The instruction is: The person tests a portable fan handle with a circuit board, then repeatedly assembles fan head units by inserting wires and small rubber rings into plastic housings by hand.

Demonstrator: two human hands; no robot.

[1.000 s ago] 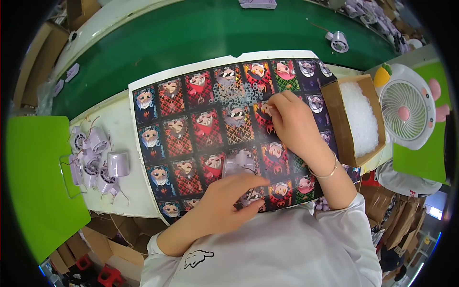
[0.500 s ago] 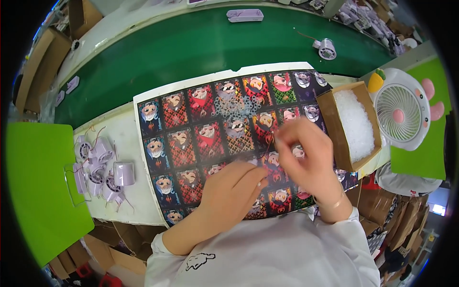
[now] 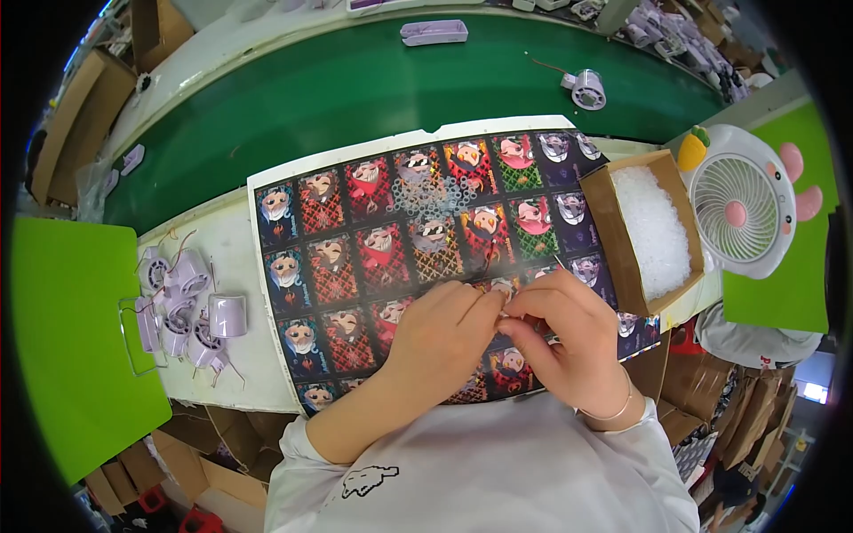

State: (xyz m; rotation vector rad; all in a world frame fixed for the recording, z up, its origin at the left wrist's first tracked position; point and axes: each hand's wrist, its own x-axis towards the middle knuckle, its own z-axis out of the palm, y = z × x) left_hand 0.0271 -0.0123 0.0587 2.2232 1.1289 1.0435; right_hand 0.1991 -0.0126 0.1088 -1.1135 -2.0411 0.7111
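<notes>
My left hand (image 3: 444, 333) and my right hand (image 3: 569, 333) meet low over a sheet of printed cartoon cards (image 3: 382, 289). The fingers of both are closed in a pinch, their tips touching. Whatever they hold is small and mostly hidden; a thin wire-like end (image 3: 559, 263) sticks up above my right hand. Beyond the hands, a loose heap of small clear rings (image 3: 435, 197) lies on the sheet. Right of the sheet stands an open cardboard box (image 3: 626, 258) filled with small translucent white pieces (image 3: 656, 235).
Several lilac fan housings with wires (image 3: 182, 306) lie at the left beside a green panel (image 3: 75, 346). Behind is a green conveyor belt (image 3: 320, 93) carrying a lilac shell (image 3: 434, 34) and a small fan unit (image 3: 587, 89). A white desk fan (image 3: 737, 209) stands at the right.
My right hand has come down and in to meet my left fingertips. The left hand has shifted slightly right. On the belt, the lilac shell and fan unit have moved left.
</notes>
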